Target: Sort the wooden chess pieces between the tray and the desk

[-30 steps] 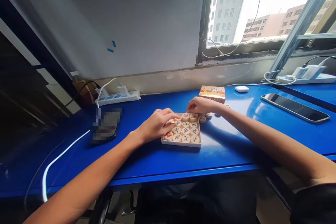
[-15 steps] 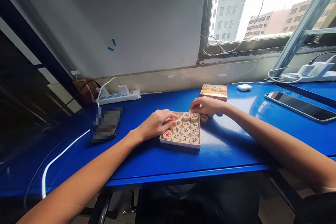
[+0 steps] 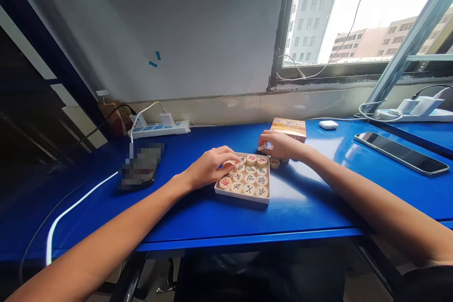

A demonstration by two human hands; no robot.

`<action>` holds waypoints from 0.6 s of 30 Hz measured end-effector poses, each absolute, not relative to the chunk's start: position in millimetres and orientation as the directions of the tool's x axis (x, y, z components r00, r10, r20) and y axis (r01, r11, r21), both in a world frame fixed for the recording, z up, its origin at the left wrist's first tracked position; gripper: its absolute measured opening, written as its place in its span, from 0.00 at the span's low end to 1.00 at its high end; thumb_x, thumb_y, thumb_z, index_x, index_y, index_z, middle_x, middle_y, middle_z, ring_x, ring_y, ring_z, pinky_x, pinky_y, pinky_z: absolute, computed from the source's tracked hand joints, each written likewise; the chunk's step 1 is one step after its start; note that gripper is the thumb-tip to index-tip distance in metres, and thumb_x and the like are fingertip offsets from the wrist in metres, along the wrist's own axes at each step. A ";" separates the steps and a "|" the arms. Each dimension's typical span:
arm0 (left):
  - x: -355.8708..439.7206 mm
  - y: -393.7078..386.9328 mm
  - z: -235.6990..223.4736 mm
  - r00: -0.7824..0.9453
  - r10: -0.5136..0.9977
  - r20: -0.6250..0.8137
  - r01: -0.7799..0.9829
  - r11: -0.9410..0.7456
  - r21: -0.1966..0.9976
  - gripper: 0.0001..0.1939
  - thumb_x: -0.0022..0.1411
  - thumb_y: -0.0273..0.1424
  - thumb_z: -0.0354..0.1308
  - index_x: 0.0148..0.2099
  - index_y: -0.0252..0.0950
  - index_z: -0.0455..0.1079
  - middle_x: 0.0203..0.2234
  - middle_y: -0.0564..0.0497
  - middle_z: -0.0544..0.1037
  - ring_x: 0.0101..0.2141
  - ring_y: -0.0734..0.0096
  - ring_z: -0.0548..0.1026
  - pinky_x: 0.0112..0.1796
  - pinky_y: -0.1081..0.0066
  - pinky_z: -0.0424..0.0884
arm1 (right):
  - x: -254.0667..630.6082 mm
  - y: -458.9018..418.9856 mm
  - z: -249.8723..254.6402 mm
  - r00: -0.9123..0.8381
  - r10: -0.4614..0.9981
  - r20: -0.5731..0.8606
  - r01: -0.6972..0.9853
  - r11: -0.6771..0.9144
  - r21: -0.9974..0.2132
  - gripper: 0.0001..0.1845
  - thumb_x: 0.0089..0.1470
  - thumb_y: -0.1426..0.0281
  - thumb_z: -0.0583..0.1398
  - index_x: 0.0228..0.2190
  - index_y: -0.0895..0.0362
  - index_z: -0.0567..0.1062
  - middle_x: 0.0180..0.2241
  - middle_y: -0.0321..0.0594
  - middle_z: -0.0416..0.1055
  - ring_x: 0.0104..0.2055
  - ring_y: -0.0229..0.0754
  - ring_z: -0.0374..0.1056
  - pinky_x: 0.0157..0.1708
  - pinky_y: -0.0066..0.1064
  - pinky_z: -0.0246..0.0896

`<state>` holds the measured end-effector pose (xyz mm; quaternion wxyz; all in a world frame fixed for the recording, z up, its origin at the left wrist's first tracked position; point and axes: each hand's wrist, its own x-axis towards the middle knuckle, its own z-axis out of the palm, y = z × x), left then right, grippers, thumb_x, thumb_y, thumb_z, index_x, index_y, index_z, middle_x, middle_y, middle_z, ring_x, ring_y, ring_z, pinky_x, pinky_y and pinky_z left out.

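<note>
A shallow white box [image 3: 242, 197] on the blue table holds round Chinese chess pieces [image 3: 250, 178] in rows, with red or black characters facing up. My left hand [image 3: 214, 165] lies over the box's left edge, fingers bent and a gap between thumb and forefinger. Its fingertips rest at the upper-left pieces and cover some of them. Beyond the box's far right corner, my right hand [image 3: 278, 144] pinches a pale Chinese chess piece [image 3: 262, 147], seen edge-on. Beneath this hand, loose Chinese chess pieces [image 3: 274, 163] lie beside the box, partly hidden.
A printed brown-orange carton [image 3: 290, 127] stands behind my right hand. On the right are a white earbud case [image 3: 328, 124] and a phone [image 3: 401, 153]. To the left lie a dark, blurred-out device [image 3: 141, 167] and a power strip [image 3: 163, 128] with cables.
My right hand has lifted slightly at the box's far corner, and a pale piece now shows between its fingers. My left hand stays at the box. The camera view has shifted a little.
</note>
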<state>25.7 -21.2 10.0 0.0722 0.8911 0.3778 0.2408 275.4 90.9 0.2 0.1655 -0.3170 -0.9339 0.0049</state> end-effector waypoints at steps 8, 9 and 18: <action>24.8 -23.6 15.7 0.528 0.736 0.423 0.667 -0.668 0.329 0.12 0.60 0.31 0.59 0.47 0.37 0.70 0.41 0.48 0.73 0.38 0.70 0.72 0.41 0.70 0.69 | 295.5 85.5 18.2 -0.819 0.556 0.137 0.527 0.826 -0.203 0.18 0.45 0.67 0.62 0.42 0.52 0.77 0.42 0.42 0.72 0.42 0.46 0.69 0.43 0.34 0.64; 24.4 -23.4 15.9 0.529 0.739 0.418 0.669 -0.666 0.330 0.12 0.61 0.31 0.58 0.47 0.36 0.70 0.42 0.48 0.73 0.38 0.70 0.72 0.42 0.70 0.69 | 297.0 85.0 20.2 -0.820 0.558 0.129 0.525 0.823 -0.219 0.20 0.45 0.66 0.62 0.43 0.52 0.76 0.43 0.42 0.72 0.43 0.47 0.69 0.44 0.35 0.64; 24.7 -22.2 12.4 0.394 0.845 0.362 0.555 -0.533 0.638 0.12 0.63 0.31 0.53 0.48 0.35 0.68 0.41 0.47 0.76 0.38 0.69 0.76 0.42 0.68 0.73 | 282.6 65.4 23.0 -0.719 0.554 0.419 0.534 0.827 -0.176 0.13 0.54 0.66 0.57 0.41 0.55 0.75 0.41 0.43 0.73 0.42 0.45 0.68 0.41 0.35 0.62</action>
